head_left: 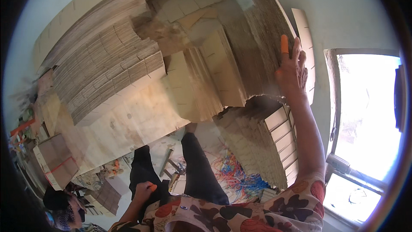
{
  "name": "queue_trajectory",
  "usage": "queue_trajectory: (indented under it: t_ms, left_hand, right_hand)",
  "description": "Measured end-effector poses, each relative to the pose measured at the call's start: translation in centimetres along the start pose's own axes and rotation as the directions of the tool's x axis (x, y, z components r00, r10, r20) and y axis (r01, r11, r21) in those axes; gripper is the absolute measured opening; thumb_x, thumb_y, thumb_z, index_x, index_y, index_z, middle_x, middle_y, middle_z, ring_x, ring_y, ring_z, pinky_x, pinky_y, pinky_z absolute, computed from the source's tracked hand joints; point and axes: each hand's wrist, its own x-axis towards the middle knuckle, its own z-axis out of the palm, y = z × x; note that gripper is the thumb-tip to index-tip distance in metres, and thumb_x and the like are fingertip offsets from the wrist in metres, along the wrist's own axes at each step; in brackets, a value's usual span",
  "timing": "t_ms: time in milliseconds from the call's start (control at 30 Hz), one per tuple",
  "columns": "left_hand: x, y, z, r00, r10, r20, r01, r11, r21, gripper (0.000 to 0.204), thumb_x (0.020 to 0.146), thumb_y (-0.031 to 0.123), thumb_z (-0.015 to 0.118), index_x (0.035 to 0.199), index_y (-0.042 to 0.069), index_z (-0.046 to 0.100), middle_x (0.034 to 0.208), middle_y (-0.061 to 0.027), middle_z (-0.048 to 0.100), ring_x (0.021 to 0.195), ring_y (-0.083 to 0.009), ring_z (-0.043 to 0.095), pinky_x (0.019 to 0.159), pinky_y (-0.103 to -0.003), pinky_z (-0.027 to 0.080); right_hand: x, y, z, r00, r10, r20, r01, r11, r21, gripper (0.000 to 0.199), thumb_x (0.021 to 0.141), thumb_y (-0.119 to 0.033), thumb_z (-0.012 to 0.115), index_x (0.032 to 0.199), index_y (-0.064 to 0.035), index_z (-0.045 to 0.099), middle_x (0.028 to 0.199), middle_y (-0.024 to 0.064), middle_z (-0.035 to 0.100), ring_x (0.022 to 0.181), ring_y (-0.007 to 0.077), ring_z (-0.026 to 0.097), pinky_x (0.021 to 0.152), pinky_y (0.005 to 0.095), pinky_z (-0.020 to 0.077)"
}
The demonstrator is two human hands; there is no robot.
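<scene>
My right hand (292, 72) reaches forward to a tall stack of brown cardboard sheets (268, 30) on the right. Its fingers are stretched out and spread, touching the stack's top edges beside the pale outermost sheet. An orange finger cover (284, 44) sits on one finger. By my thigh, my left hand (143, 192) is curled closed, with orange on one fingertip and nothing seen sticking out of it. Slotted cardboard sheets (214, 64) lean in bundles in front of me, left of my right hand.
A wooden board (128, 116) carries more slotted cardboard stacks (111, 60) at left. Below, another cardboard stack (257, 146) stands near tangled coloured straps (236, 172) on the floor. A bright window (365, 111) is at right. Another person (68, 208) is at lower left, near a cardboard box (58, 161).
</scene>
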Motion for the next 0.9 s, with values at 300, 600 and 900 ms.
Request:
queue_trajectory:
  t_ms: [300,600,900]
  left_hand:
    - [6.9,6.2,0.3,0.977,0.210,-0.043,-0.214,0.951,-0.224,0.018,0.080,0.017,0.067,0.083,-0.001,0.065,0.067,-0.0088,0.064,0.058,-0.0131,0.060,0.054,-0.027,0.046]
    - [25.8,38.6,4.0,0.762,0.647,0.016,-0.282,0.355,-0.891,0.089,0.078,0.028,0.073,0.144,0.004,0.018,0.148,-0.0140,0.023,0.130,-0.0263,0.036,0.102,-0.040,0.039]
    - [23.0,53.4,2.7,0.533,0.841,-0.094,-0.139,-0.022,-0.990,0.091,0.084,0.040,0.063,0.148,0.015,0.003,0.148,-0.0041,0.020,0.128,-0.0213,0.034,0.096,-0.041,0.040]
  right_hand:
    - [1.0,1.6,-0.4,0.989,0.047,-0.143,-0.039,0.997,0.062,0.078,0.066,-0.003,0.064,0.138,-0.0160,0.036,0.135,0.0189,0.032,0.104,0.0378,0.050,0.079,0.0446,0.0530]
    - [2.1,3.8,-7.2,0.966,0.206,-0.157,-0.154,0.944,0.293,0.074,0.067,-0.005,0.065,0.136,-0.0160,0.041,0.117,0.0093,0.053,0.101,0.0295,0.056,0.082,0.0410,0.0489]
    - [-4.3,1.4,-9.8,0.890,0.021,-0.455,0.083,0.975,0.208,0.072,0.065,0.008,0.063,0.133,-0.0091,0.044,0.127,0.0165,0.050,0.112,0.0327,0.054,0.090,0.0414,0.0494]
